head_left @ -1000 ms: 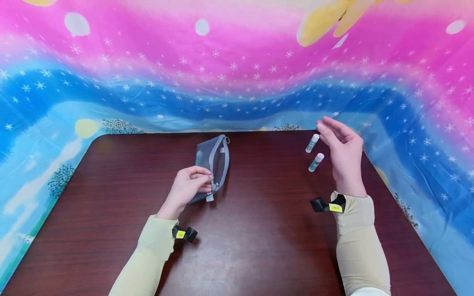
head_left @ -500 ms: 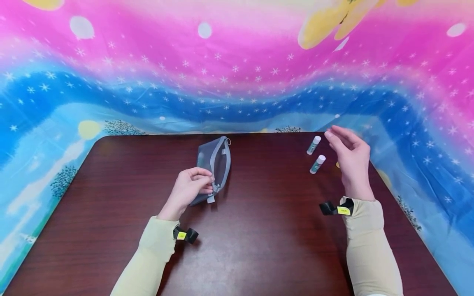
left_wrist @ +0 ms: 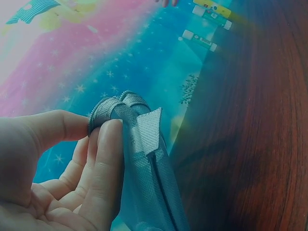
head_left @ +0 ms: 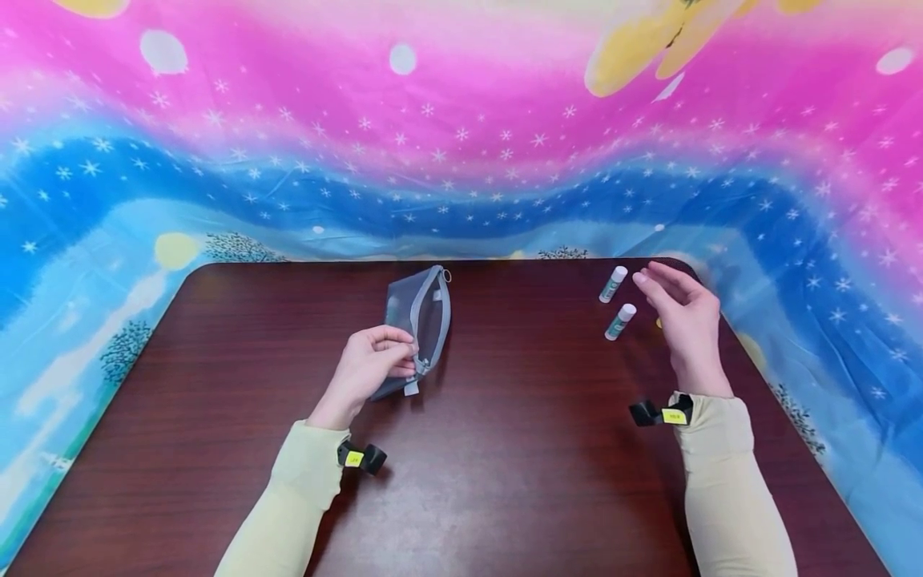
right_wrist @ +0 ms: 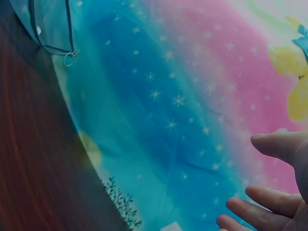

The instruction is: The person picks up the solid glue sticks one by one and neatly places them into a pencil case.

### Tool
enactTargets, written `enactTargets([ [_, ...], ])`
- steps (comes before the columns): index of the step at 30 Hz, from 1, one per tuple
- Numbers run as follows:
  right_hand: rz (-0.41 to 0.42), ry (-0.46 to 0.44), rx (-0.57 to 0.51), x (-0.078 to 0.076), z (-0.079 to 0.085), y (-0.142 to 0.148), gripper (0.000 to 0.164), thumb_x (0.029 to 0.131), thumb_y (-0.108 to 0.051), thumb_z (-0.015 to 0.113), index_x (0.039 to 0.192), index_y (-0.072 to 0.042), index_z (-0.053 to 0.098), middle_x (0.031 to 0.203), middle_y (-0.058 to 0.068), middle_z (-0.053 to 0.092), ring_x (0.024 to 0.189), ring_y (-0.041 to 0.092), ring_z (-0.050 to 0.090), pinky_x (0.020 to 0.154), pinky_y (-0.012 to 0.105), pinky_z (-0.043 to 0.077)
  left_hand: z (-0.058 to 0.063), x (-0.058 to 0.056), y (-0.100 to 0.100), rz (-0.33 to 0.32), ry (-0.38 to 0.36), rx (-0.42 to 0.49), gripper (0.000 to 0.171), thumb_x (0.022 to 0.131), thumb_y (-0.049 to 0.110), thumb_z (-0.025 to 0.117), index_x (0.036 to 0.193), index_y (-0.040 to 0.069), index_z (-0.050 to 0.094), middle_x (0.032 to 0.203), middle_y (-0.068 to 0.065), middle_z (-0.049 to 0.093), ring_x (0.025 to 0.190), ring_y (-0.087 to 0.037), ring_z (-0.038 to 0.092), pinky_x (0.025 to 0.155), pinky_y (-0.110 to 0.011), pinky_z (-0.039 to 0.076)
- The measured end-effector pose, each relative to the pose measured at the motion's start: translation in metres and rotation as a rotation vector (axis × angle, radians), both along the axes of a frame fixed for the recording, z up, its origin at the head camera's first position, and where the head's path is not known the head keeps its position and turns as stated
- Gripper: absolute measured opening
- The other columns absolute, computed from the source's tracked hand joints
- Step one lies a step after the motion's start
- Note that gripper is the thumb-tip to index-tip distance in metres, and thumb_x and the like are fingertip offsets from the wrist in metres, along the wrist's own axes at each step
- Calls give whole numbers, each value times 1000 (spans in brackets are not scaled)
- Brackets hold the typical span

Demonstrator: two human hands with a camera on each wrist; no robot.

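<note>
Grey, gaping pouch (head_left: pixel 405 298): your left grip (head_left: pixel 371 357) pinches one end, and slackening could let it collapse. Your right grip (head_left: pixel 687 320), empty and relaxed, hangs near white-capped tubes (head_left: pixel 620 323) right of the pouch; brushing could topple one.

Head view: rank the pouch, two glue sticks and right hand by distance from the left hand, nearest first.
1. Grey pouch: left of centre, pinched by the left hand.
2. Near glue stick and far glue stick: both right of centre on the table; too close to call.
3. Right hand: right of both sticks.
</note>
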State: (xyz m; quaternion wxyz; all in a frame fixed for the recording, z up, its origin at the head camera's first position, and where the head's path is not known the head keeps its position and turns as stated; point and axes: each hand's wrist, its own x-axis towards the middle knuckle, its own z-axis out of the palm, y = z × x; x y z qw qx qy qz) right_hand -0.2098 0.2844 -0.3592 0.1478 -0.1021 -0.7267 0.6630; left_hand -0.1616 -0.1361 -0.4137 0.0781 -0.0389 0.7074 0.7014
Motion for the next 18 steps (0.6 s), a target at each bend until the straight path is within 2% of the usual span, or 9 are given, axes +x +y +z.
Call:
enactTargets([
  [4, -9, -67, 63, 0, -5, 4, 58, 83, -40, 85, 133, -16, 69, 118, -5, 70, 106, 9, 65, 86, 14, 51, -2, -1, 0, 3, 1, 4, 18, 95, 5, 71, 108, -6, 68, 95, -20, 73, 73, -22, 71, 73, -35, 62],
  [15, -5, -130, 162, 3, -15, 12, 66, 86, -47, 79, 140, -14, 63, 123, -6, 67, 115, 12, 58, 86, 11, 50, -9, -2, 1, 0, -5, -3, 17, 94, 4, 71, 107, -6, 68, 93, -18, 73, 71, -21, 72, 72, -34, 62],
  [18, -1, -133, 157, 4, -17, 13, 67, 86, -47, 80, 141, -13, 62, 123, -6, 68, 114, 11, 58, 84, 10, 50, -11, -4, 0, 12, -9, -9, 18, 94, 5, 71, 108, -7, 68, 94, -19, 73, 72, -20, 71, 72, -34, 62],
])
